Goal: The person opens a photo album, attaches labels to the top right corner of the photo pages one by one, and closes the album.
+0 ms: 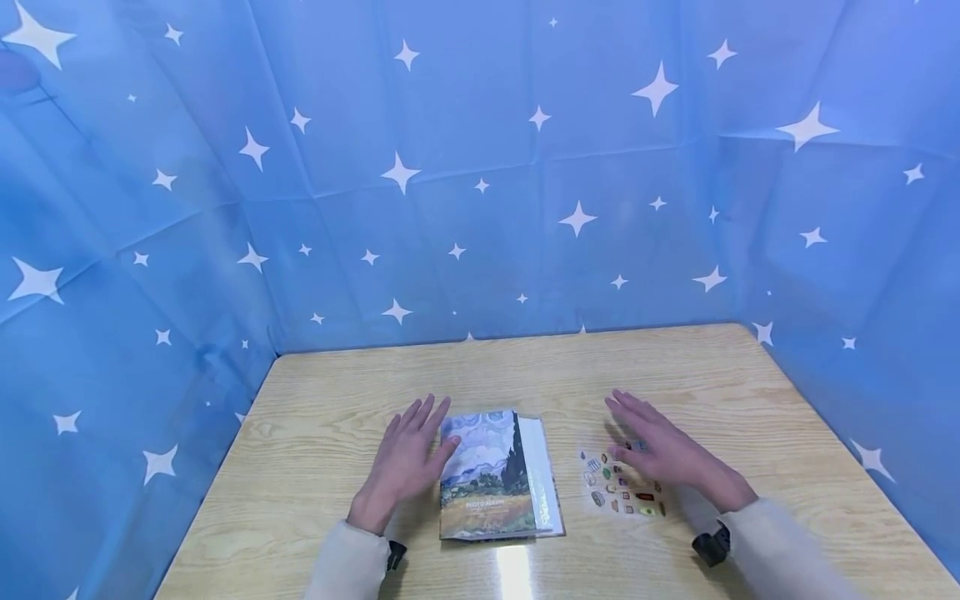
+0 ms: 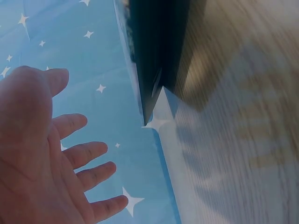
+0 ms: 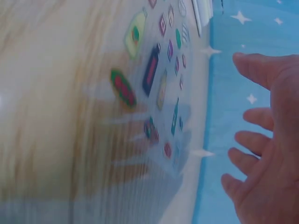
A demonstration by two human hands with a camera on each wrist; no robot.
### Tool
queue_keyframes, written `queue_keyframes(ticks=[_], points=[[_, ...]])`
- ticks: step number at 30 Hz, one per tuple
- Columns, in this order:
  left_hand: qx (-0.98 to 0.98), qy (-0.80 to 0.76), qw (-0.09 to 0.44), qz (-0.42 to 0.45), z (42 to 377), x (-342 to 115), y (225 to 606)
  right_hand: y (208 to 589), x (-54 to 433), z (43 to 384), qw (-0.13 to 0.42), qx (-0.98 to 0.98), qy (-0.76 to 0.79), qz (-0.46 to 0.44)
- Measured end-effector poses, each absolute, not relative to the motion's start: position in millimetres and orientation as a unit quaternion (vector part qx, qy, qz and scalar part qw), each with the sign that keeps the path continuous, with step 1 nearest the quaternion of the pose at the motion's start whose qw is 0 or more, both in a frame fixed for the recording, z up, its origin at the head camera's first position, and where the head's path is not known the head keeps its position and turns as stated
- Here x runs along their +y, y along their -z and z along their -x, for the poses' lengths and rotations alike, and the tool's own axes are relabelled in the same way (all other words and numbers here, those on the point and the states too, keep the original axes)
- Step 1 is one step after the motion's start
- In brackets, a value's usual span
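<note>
A photo album (image 1: 483,479) with a painted landscape cover lies on the wooden table, its front cover shifted so that a pale inner page (image 1: 542,475) shows along the right. To its left hovers my left hand (image 1: 405,462), fingers spread, the thumb over the cover's left edge. A clear sheet of small colourful stickers (image 1: 618,487) lies right of the album. Over its upper right part is my right hand (image 1: 660,446), fingers extended and holding nothing. The right wrist view shows a gap between that hand (image 3: 266,140) and the stickers (image 3: 152,70). Both palms are bare.
The light wood table (image 1: 337,400) has rounded far corners. A blue curtain (image 1: 480,167) with white stars hangs behind it and along both sides. Light glares off the table (image 1: 514,575) just below the album. Each wrist wears a dark strap.
</note>
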State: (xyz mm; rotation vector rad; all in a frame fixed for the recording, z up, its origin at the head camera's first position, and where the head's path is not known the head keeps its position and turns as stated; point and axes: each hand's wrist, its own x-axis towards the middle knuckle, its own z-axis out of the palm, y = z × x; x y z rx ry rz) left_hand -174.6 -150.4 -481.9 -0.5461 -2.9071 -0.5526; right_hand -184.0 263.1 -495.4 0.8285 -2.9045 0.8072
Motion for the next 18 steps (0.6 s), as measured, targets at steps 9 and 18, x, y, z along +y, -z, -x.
queue_keyframes(ticks=[9,18], points=[[-0.961,0.191,0.065,0.19,174.4,-141.6,481.2,499.6,247.3,188.0,-0.016,-0.924,-0.259,-0.28],[-0.958,0.198,0.055,0.201,176.2,-135.1,483.5,499.7,231.2,189.1,-0.011,-0.923,-0.242,-0.298]])
